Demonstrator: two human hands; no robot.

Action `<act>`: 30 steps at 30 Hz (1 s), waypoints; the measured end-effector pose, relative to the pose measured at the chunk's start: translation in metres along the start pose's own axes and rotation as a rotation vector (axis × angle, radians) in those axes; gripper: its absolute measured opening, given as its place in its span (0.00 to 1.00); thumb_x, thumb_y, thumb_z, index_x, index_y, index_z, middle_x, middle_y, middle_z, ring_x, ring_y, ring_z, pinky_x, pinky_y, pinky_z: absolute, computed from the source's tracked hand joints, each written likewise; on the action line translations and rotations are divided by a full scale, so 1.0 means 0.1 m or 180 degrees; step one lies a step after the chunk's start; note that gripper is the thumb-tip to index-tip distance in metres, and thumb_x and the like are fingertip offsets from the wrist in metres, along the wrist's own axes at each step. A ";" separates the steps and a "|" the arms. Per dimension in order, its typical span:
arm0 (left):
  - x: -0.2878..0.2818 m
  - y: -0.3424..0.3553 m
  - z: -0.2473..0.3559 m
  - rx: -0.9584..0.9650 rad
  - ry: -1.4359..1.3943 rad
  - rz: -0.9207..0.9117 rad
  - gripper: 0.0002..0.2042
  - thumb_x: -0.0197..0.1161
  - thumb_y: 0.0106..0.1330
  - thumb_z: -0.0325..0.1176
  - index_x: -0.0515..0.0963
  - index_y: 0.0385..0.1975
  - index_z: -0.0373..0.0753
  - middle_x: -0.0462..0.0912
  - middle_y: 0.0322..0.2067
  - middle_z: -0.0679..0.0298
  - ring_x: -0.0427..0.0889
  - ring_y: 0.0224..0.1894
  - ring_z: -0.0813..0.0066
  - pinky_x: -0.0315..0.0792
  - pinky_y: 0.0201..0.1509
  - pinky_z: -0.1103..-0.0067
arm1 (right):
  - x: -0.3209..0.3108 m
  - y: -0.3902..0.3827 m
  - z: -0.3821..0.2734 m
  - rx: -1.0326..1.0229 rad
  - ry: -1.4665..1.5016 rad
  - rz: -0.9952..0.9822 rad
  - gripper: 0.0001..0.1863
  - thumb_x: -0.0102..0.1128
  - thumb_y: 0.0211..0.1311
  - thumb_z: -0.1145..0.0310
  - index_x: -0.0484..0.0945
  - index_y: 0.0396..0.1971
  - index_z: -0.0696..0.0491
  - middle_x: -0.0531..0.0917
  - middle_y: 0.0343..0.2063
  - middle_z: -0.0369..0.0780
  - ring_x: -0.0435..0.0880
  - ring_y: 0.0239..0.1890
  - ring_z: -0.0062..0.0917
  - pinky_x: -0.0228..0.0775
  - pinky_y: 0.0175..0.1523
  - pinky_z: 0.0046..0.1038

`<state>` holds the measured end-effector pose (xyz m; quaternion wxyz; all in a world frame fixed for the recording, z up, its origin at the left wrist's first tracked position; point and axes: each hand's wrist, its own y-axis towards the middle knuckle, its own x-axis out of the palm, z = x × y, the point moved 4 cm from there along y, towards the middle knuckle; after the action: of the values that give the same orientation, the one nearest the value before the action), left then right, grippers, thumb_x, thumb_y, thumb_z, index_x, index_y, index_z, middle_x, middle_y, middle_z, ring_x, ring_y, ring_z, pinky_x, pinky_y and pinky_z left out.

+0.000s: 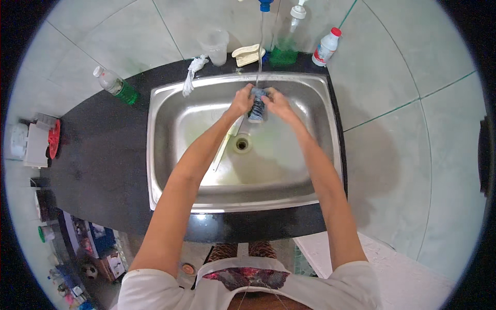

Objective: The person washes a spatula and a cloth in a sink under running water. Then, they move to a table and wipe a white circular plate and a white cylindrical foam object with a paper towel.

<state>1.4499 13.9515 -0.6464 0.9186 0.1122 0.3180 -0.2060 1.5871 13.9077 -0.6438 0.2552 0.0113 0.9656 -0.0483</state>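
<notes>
Mostly bluish-grey cylinder (pixel 257 107), dark-striped, pale-ended, slightly blurred

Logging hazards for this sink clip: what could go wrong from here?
The patterned item is under the water stream, so it could slip from the left hand and right hand. It might then strike the knife-like utensil lying beside the drain. Water hitting the item may also splash over the sink rim.
</notes>
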 end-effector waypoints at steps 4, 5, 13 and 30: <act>-0.20 -0.09 0.06 -0.0404 0.0458 -0.0097 0.16 0.52 0.58 0.38 0.68 0.42 0.33 0.75 0.32 0.40 0.73 0.40 0.43 0.67 0.42 0.60 | -0.08 0.11 -0.49 -0.0011 -0.0066 0.0829 0.12 0.53 0.52 0.66 0.74 0.33 0.58 0.78 0.30 0.52 0.78 0.36 0.44 0.68 0.42 0.36; -0.20 -0.09 0.12 -0.0591 0.0573 -0.0297 0.20 0.50 0.61 0.44 0.70 0.40 0.32 0.75 0.31 0.39 0.72 0.41 0.41 0.67 0.45 0.59 | -0.18 0.17 -0.57 -0.0226 -0.0036 0.0911 0.12 0.53 0.52 0.66 0.74 0.33 0.58 0.78 0.30 0.52 0.78 0.35 0.45 0.68 0.42 0.37; -0.30 0.01 0.14 -0.1242 -0.0983 0.0120 0.27 0.40 0.63 0.53 0.75 0.30 0.32 0.76 0.27 0.49 0.75 0.34 0.56 0.66 0.40 0.66 | 0.21 0.05 -0.23 0.1088 0.1093 0.0241 0.26 0.46 0.57 0.44 0.73 0.39 0.54 0.79 0.35 0.43 0.79 0.37 0.34 0.69 0.39 0.36; 0.01 -0.27 0.34 -0.2516 -0.4987 0.0053 0.22 0.39 0.65 0.54 0.66 0.46 0.43 0.73 0.39 0.59 0.72 0.45 0.65 0.68 0.47 0.66 | 0.22 -0.18 -0.98 -0.0125 0.1428 0.1511 0.15 0.55 0.55 0.65 0.70 0.38 0.60 0.77 0.33 0.44 0.75 0.36 0.31 0.65 0.44 0.29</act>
<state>1.4570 13.9152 -0.6227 0.8458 -0.3856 -0.3570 -0.0919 1.5189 13.8998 -0.5689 0.0403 0.2415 0.9689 0.0349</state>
